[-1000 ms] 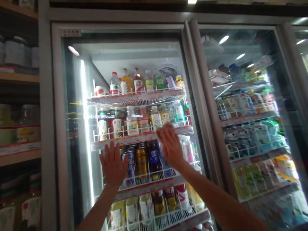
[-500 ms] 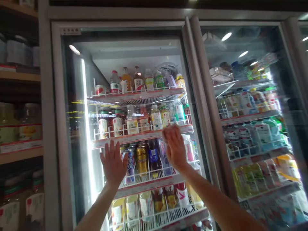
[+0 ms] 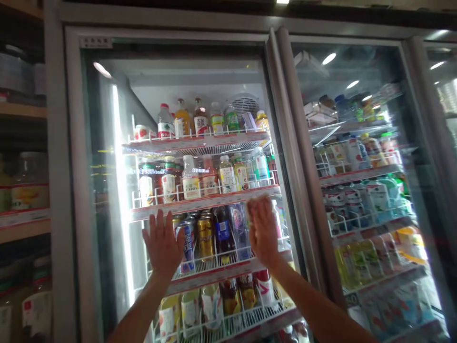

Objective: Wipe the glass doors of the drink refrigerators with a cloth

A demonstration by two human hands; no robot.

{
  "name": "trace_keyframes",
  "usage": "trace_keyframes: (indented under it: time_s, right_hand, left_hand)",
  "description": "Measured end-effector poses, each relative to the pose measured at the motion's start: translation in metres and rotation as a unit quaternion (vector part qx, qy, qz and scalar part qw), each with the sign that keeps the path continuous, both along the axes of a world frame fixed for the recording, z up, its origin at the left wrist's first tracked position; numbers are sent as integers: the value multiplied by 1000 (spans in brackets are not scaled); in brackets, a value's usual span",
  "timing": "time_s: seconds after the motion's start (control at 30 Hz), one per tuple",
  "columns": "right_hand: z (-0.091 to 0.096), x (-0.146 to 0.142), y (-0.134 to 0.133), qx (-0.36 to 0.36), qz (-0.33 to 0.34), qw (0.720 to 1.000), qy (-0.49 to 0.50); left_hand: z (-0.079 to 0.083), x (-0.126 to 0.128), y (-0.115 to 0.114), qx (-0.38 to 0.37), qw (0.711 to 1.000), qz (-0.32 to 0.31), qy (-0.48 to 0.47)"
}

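Both my hands lie flat against the glass door (image 3: 107,157) of a lit drinks cooler. My left hand (image 3: 162,245) is open, fingers spread, pressed on the glass in front of the can shelf. My right hand (image 3: 263,231) is open too, fingers together, on the glass nearer the door's right edge (image 3: 285,157). Behind the glass, cans (image 3: 205,236) stand on the shelf at hand height, bottles (image 3: 193,178) fill the shelf above, and pouches (image 3: 210,305) sit on the one below. Neither hand holds anything.
A second glass door (image 3: 360,157) to the right shows more bottles and packs, with ceiling lights reflected in it. Wooden shelves (image 3: 23,224) with jars stand at the left, beside the cooler's grey frame (image 3: 57,190).
My right hand has slid a little right and down along the glass; my left hand has stayed almost in place. The view has shifted slightly to the right.
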State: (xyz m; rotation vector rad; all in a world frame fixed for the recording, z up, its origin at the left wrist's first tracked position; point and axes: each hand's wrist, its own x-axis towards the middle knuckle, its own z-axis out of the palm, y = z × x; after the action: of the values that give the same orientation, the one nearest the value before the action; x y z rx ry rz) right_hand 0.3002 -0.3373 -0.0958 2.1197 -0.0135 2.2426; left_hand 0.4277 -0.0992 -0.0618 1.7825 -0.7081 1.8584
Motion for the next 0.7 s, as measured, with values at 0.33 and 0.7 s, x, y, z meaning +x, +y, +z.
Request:
trace_keyframes:
  time_s: [0.33, 0.7]
  right_hand:
    - [-14, -9, -39, 50, -43, 996, -56]
    - [-70, -10, -13, -88, -24, 994, 65]
  left_hand:
    - [-11, 1, 9, 30, 1000, 2, 6]
    - [-11, 4, 7, 21, 998, 5, -53]
